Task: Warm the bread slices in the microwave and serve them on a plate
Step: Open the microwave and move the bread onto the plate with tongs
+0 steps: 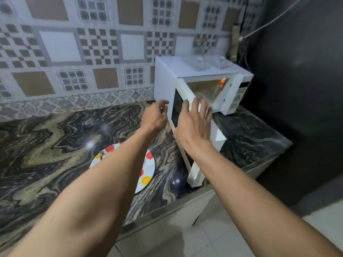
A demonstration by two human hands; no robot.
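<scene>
Microwave door (176, 110) under right hand (194, 124)

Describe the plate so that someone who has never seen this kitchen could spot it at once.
Start at the dark swirled counter, left of the white microwave. The plate lies flat near the front edge, partly hidden by the left forearm. It is round and white with red, orange and yellow dots.
</scene>
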